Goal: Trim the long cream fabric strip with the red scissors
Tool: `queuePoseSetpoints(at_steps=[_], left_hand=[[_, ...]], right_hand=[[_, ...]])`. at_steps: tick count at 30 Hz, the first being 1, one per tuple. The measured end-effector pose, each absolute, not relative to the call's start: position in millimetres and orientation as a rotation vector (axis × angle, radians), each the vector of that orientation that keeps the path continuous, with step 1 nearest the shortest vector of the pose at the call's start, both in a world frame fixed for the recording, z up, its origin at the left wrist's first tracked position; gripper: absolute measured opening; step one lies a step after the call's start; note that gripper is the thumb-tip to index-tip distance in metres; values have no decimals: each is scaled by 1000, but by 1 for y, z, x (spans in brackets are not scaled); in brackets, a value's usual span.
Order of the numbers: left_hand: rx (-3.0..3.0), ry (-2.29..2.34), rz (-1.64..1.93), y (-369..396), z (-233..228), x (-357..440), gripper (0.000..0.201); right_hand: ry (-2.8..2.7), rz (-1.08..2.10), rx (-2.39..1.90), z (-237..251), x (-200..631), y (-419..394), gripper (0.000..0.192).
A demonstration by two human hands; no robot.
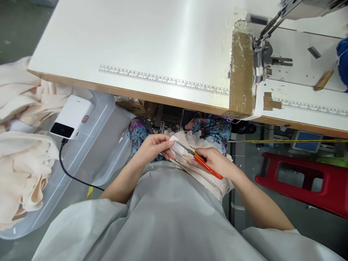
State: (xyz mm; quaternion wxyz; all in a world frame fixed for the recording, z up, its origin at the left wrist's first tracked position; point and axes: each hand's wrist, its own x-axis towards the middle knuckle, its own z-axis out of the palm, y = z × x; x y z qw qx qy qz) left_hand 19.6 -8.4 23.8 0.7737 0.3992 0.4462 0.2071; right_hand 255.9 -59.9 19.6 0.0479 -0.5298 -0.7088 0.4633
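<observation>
In my lap, my left hand (154, 148) pinches the edge of a small white piece of fabric (178, 149) between thumb and fingers. My right hand (213, 161) is wrapped around scissors with red-orange handles (208, 169). The metal blades point up and left, lying against the white piece near my left fingertips; whether they are cutting cannot be made out. Beneath both hands, pale cream fabric (210, 184) with a ruffled part lies across my lap, over the grey garment I wear.
Ahead is a white sewing table (136, 36) with a printed ruler (163, 79) and a sewing machine (307, 9). To the left, a clear plastic bin (81, 159) holds cream fabric (24, 166) and a white power bank (72, 116) with a black cable. A red stool (301, 181) stands right.
</observation>
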Motion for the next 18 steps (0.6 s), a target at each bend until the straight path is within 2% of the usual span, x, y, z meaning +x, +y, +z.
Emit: queuePoseSetpoints(at_steps=[11,18], left_hand=[[890,989,413,-9,24,20,36],[890,989,417,-11,25,18,34]], right_hand=[[-2431,1180,-1742,29,248,-55,51],[-2434,1122,-1801,30,240,-53,55]])
